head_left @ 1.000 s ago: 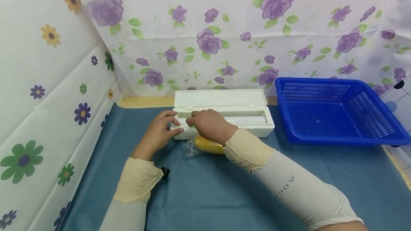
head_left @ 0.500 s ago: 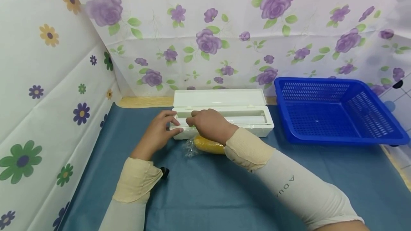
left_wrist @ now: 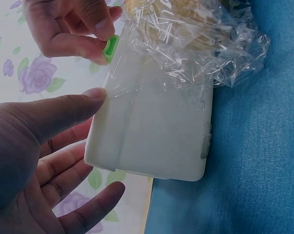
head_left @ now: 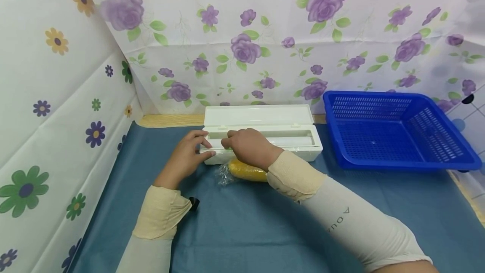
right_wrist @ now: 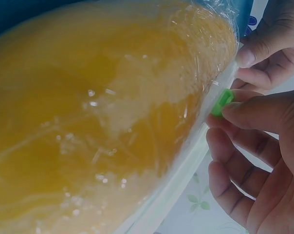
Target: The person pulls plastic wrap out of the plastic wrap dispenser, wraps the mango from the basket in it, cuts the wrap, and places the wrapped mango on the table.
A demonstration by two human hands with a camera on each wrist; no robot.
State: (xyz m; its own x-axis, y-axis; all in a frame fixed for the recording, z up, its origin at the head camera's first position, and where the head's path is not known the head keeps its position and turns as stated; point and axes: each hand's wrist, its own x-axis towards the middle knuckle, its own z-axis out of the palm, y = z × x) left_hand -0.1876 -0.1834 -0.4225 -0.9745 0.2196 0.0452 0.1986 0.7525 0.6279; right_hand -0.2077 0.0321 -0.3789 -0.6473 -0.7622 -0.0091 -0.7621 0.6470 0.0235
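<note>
A long white cling film dispenser (head_left: 261,156) stands with its lid raised at the back of the table, a white roll (head_left: 291,141) inside. My left hand (head_left: 185,155) grips its left end, thumb on the front edge and fingers spread behind. My right hand (head_left: 250,146) pinches a small green slide cutter (left_wrist: 110,48) on the front edge, between thumb and index finger; its other fingers curl loosely. Against the dispenser's front lies an oblong yellow thing (head_left: 246,171) wrapped in clear film (left_wrist: 176,63). The right forearm hides its right end. Its kind I cannot tell.
A blue plastic basket (head_left: 341,155) stands to the right of the dispenser. Blue cloth (head_left: 235,231) covers the table. Flowered sheets (head_left: 212,54) hang behind and on the left.
Relative to the dispenser, my right hand has shifted very slightly to the right along the front edge. The left hand stays in place.
</note>
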